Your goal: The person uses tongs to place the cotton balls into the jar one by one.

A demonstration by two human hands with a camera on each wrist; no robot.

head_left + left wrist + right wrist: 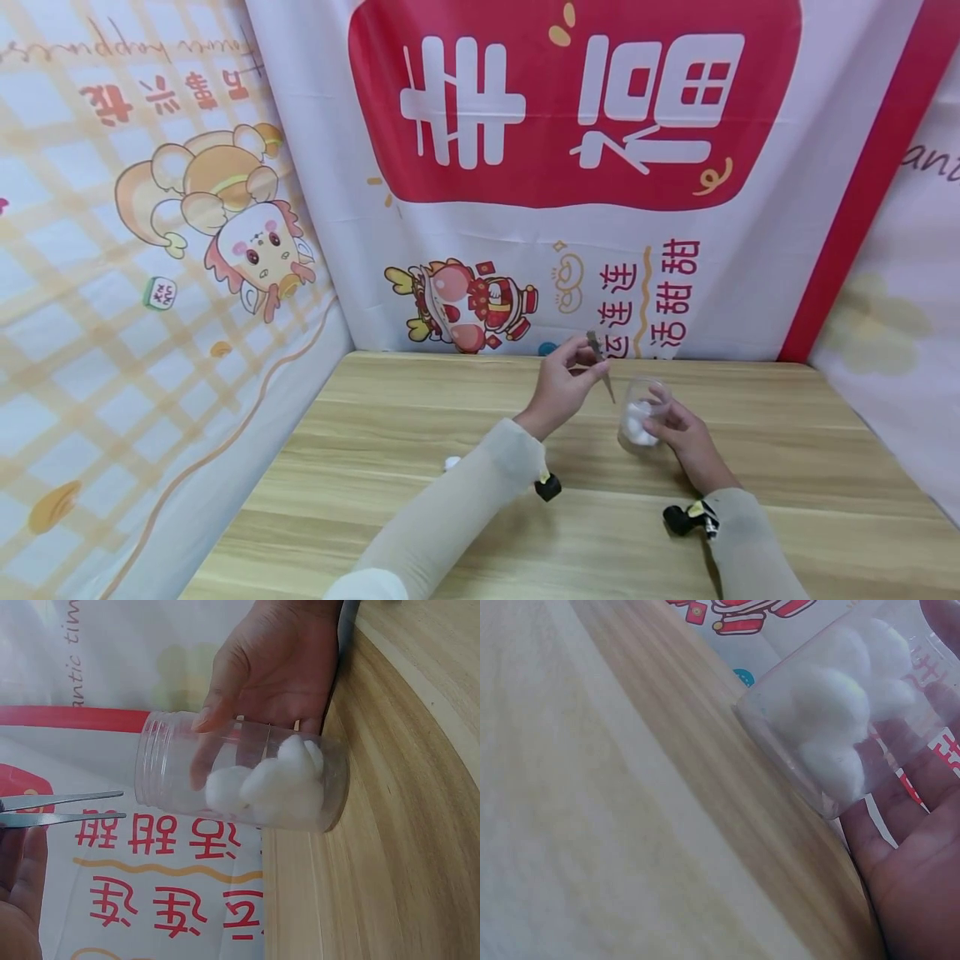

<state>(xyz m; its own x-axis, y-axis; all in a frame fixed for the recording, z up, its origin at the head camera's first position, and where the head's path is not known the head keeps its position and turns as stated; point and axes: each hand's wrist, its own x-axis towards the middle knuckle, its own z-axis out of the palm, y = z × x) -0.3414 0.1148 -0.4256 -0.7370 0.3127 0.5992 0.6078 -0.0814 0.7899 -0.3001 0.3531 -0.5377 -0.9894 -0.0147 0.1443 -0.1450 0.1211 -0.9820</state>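
Observation:
My left hand (561,390) pinches a pair of metal tweezers (604,377), tips down, just left of a clear plastic jar (628,417). In the left wrist view the tweezers (67,819) have slightly parted tips with nothing between them, pointing at the jar's open threaded mouth (154,761). Fingers and thumb of my right hand (692,446) grip the jar from its right side. Several white cotton balls (832,705) lie in the bottom of the jar, seen through its wall. The jar's base is right at the tabletop in the left wrist view.
A small white piece (452,462) lies on the wooden table (375,417), beside my left forearm. Printed cloth (570,225) hangs behind the table's back edge, with more cloth at the left and right sides. A small camera (549,487) is strapped at each wrist.

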